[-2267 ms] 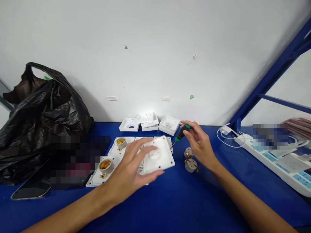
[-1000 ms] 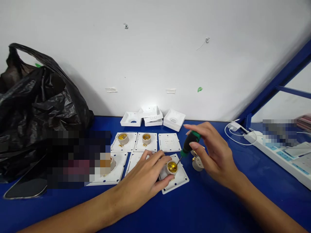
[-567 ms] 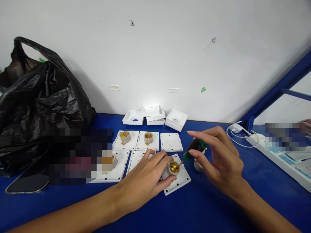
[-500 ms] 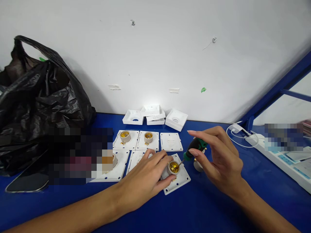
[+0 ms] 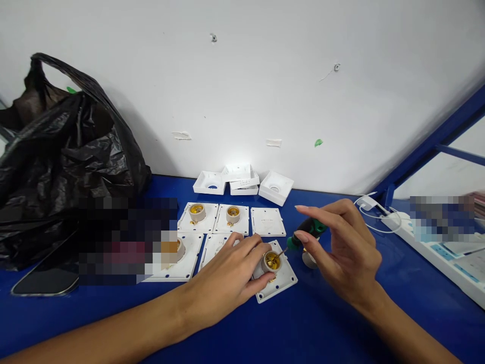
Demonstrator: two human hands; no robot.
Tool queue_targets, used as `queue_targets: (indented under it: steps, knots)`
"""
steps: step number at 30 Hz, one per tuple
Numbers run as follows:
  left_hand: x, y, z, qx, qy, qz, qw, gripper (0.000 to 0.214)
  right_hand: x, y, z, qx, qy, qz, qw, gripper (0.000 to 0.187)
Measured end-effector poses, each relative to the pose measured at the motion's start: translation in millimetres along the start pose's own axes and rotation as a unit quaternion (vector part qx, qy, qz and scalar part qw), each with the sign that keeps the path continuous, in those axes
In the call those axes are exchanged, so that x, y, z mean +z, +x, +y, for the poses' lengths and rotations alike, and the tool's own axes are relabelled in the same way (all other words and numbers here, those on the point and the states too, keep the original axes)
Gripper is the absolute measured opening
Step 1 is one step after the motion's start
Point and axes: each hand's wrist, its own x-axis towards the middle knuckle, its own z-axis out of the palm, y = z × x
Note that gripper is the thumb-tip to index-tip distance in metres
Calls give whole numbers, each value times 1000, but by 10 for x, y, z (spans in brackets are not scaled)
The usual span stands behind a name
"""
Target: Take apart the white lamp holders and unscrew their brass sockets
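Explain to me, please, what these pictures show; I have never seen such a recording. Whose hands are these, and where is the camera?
There is no machine: these are a person's own bare hands, seen by one camera worn on the head, looking forward and down. The left hand steadies a round socket on a white plate. The right hand holds a green and black screwdriver, its shaft reaching into the socket. On the blue table lie more white plates, some with sockets, and open white boxes. A black bag stands left, a power strip right. Blurred patches hide some things.
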Motion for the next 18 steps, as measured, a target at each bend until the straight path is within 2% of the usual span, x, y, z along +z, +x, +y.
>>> queue_targets:
  steps: [11, 18]
  knots:
    - [0, 8, 12, 2, 6, 5, 1000, 33, 34, 44, -70, -1, -39, 33, 999, 54]
    - [7, 22, 20, 17, 1, 19, 1000, 28, 155, 153, -196, 49, -103, 39, 993, 28]
